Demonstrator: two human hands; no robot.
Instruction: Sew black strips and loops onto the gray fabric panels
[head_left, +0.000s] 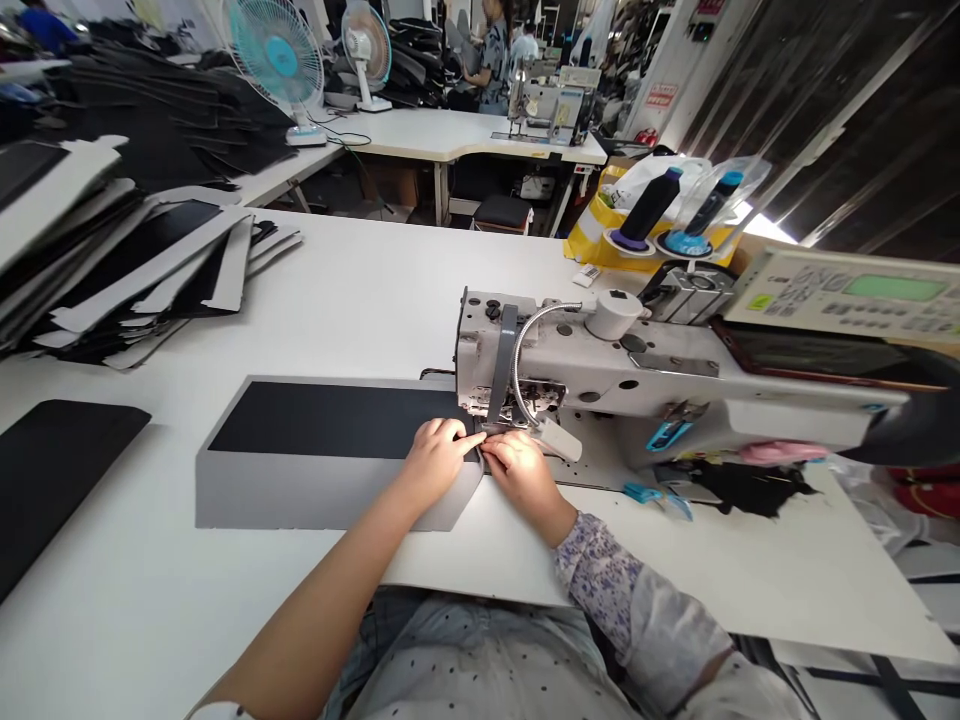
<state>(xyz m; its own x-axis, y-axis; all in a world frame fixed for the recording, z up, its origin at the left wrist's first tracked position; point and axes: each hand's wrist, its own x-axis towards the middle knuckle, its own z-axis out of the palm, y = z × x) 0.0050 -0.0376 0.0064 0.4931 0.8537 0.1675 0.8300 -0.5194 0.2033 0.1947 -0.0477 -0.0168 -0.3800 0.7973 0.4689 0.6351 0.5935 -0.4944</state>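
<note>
A flat panel [270, 490] with a black strip on a grey backing lies on the table, its right end under the head of the sewing machine [585, 350]. My left hand [437, 462] rests on the panel's right part, most fingers curled and one digit stretched toward the presser foot area. Beside it, my right hand [521, 470] is closed, thumb and fingers pinched at the panel's right edge just in front of the needle area. The fingertips of both hands nearly meet. The needle itself is hidden behind the machine's parts and my fingers.
Stacked black and grey-white pieces [150, 260] stand at the left, with a black panel [60, 470] nearer. Thread cones [652, 210] and a control panel [855, 290] sit behind the machine. Black scraps [750, 485] lie at its right. Fans [277, 55] and people are farther back.
</note>
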